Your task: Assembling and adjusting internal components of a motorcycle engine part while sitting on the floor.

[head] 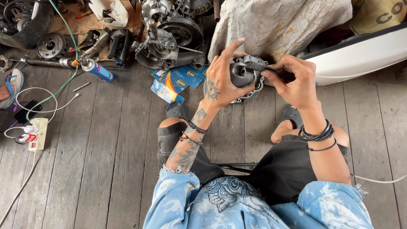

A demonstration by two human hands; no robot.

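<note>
My left hand grips a dark grey metal engine cover and holds it up over my knees, index finger raised. My right hand is closed on a slim dark tool whose tip rests across the top of that cover. A pale gasket edge shows below the part. Both wrists carry dark bracelets. I sit on a low seat, in black shorts and a blue tie-dye shirt.
A stripped engine block lies on the wooden floor ahead. Blue parts boxes sit beside it. A blue spray can, a round metal part, a white power strip with cables and a white panel surround me.
</note>
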